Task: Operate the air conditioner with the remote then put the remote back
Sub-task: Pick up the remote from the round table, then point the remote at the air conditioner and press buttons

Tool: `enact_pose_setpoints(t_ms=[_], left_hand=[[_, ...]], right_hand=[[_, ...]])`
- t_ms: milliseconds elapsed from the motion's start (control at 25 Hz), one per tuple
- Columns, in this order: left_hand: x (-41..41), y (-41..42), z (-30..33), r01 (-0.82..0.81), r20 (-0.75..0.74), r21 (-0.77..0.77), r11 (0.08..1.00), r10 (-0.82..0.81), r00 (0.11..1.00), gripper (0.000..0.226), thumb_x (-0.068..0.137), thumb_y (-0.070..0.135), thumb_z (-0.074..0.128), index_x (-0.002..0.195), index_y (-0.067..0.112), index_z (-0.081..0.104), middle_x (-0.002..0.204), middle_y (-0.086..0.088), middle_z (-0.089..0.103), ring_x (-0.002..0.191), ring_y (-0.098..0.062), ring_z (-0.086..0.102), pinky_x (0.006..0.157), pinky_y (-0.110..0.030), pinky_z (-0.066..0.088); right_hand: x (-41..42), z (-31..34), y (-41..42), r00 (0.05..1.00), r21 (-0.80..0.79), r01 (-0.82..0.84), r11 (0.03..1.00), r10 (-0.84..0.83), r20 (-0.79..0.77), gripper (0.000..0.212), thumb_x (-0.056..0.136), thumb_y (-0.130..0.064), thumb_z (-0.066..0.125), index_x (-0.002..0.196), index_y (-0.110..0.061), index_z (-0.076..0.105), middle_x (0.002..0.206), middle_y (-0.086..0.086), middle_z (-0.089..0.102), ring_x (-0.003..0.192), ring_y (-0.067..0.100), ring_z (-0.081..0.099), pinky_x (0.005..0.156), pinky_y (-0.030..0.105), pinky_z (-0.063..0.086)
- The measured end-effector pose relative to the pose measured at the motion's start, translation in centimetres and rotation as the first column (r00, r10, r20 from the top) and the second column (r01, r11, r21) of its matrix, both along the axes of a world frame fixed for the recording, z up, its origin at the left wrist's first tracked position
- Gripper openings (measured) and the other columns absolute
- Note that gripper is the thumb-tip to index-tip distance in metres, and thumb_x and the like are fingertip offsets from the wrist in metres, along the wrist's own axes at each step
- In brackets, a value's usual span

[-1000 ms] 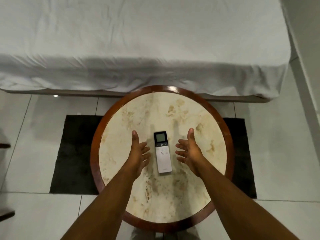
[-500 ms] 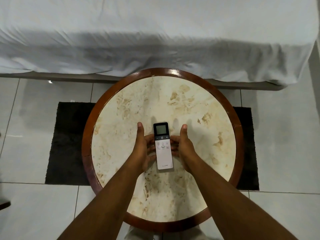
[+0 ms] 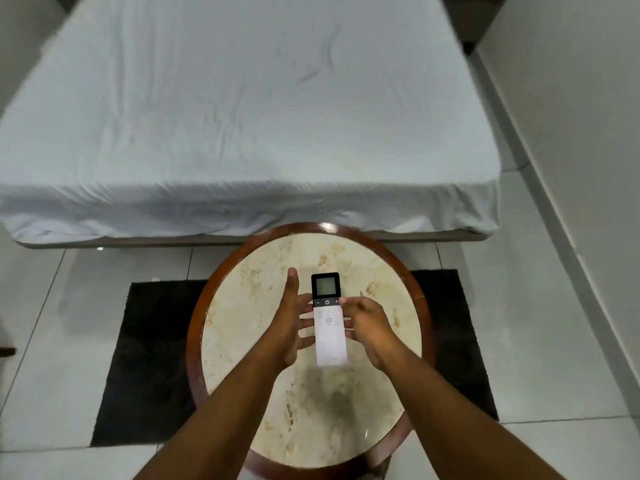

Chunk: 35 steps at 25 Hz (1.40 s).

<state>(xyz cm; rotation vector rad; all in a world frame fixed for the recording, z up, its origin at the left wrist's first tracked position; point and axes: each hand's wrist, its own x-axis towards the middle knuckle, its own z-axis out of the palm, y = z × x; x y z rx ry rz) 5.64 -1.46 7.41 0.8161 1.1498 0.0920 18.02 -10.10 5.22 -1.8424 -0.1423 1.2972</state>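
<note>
Remote held between both hands

The remote [image 3: 328, 323] sits screen-up above the round table [image 3: 242, 306]. The left hand [image 3: 289, 323] cradles one side, its grip loose; the right hand [image 3: 367, 322] pinches the other. A bed [image 3: 242, 116] lies beyond.

The round table [image 3: 242, 306] is lying bare all around the remote [image 3: 329, 323], so nothing is blocking a hand on its top. Both hands, left hand [image 3: 289, 327] and right hand [image 3: 369, 327], are closing the remote's two sides. The bed [image 3: 242, 116] is standing just behind the table.
</note>
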Motion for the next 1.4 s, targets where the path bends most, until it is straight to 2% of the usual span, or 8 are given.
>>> enact_pose_setpoints(t_ms=[120,400,480,640,800,960,1160,1400], left_hand=[[2.0,-0.9,4.8,0.054,0.04,0.069,0.996,-0.057,0.998,0.09,0.063,0.089,0.032,0.119,0.025,0.058,0.108,0.0,0.067,0.1,-0.025,0.062,0.077,-0.04,0.053],[8.0,-2.6,17.0,0.221,0.109,0.376,0.9,-0.28,0.954,0.076,0.079,0.078,0.03,0.12,0.021,0.058,0.121,-0.007,0.065,0.104,-0.027,0.062,0.092,-0.046,0.049],[10.8,-2.8,21.0,0.278,0.04,0.577,0.768,-0.367,0.929,0.079,0.08,0.076,0.027,0.132,0.022,0.05,0.134,-0.006,0.056,0.115,-0.028,0.055,0.102,-0.047,0.042],[16.8,-3.6,29.2,0.255,-0.067,0.911,0.325,-0.492,0.868,0.071,0.088,0.067,0.027,0.143,0.022,0.04,0.151,-0.003,0.041,0.138,-0.023,0.037,0.115,-0.039,0.024],[21.6,-5.2,36.9,0.158,-0.169,0.985,-0.065,-0.515,0.841,0.095,0.075,0.081,0.019,0.147,0.02,0.032,0.156,-0.006,0.033,0.144,-0.024,0.025,0.116,-0.041,0.019],[25.5,-7.8,44.9,0.0,-0.198,0.928,-0.372,-0.493,0.847,0.108,0.067,0.09,0.004,0.15,0.024,0.02,0.16,-0.007,0.019,0.147,-0.029,0.01,0.118,-0.05,0.012],[28.2,-10.6,53.0,-0.159,-0.141,0.764,-0.625,-0.402,0.905,0.098,0.074,0.084,0.001,0.152,0.024,0.005,0.162,-0.007,0.002,0.148,-0.028,-0.006,0.117,-0.048,0.0],[28.8,-14.4,61.4,-0.289,-0.018,0.634,-0.717,-0.388,0.921,0.093,0.078,0.08,0.002,0.151,0.023,-0.002,0.162,-0.007,-0.006,0.147,-0.026,-0.015,0.115,-0.043,-0.008]], right_hand=[[2.0,4.9,-0.9,0.997,0.017,0.005,1.0,-0.006,0.077,0.02,0.093,-0.025,0.063,0.106,-0.01,0.062,0.106,0.01,0.072,0.091,0.025,0.069,0.069,0.032,0.056],[7.0,17.1,-4.6,0.975,0.261,0.121,0.958,-0.163,0.148,0.015,0.092,-0.018,0.063,0.098,-0.004,0.068,0.086,0.01,0.078,0.076,0.024,0.074,0.062,0.032,0.057],[9.2,21.0,-6.3,0.954,0.338,0.186,0.922,-0.253,0.164,0.016,0.093,-0.02,0.061,0.098,-0.006,0.067,0.089,0.012,0.078,0.078,0.027,0.072,0.066,0.033,0.054],[13.6,29.1,-9.7,0.863,0.489,0.33,0.807,-0.468,0.189,0.014,0.095,-0.027,0.055,0.099,-0.014,0.059,0.089,0.009,0.076,0.078,0.027,0.069,0.065,0.033,0.051],[17.5,37.8,-13.9,0.748,0.646,0.365,0.67,-0.625,0.225,0.02,0.096,-0.031,0.049,0.104,-0.012,0.048,0.09,0.024,0.069,0.076,0.039,0.069,0.068,0.043,0.054],[19.2,47.3,-19.3,0.649,0.796,0.257,0.548,-0.708,0.278,0.024,0.097,-0.025,0.044,0.105,-0.004,0.05,0.068,0.021,0.072,0.053,0.036,0.069,0.048,0.036,0.056],[18.5,57.3,-24.7,0.479,0.836,0.163,0.524,-0.783,0.397,0.018,0.095,-0.027,0.045,0.093,-0.01,0.05,0.06,0.013,0.073,0.049,0.032,0.069,0.041,0.03,0.053],[16.6,65.1,-29.0,0.267,0.859,0.102,0.502,-0.845,0.463,0.018,0.094,-0.026,0.046,0.103,-0.011,0.049,0.073,0.017,0.073,0.049,0.03,0.07,0.04,0.031,0.052]])
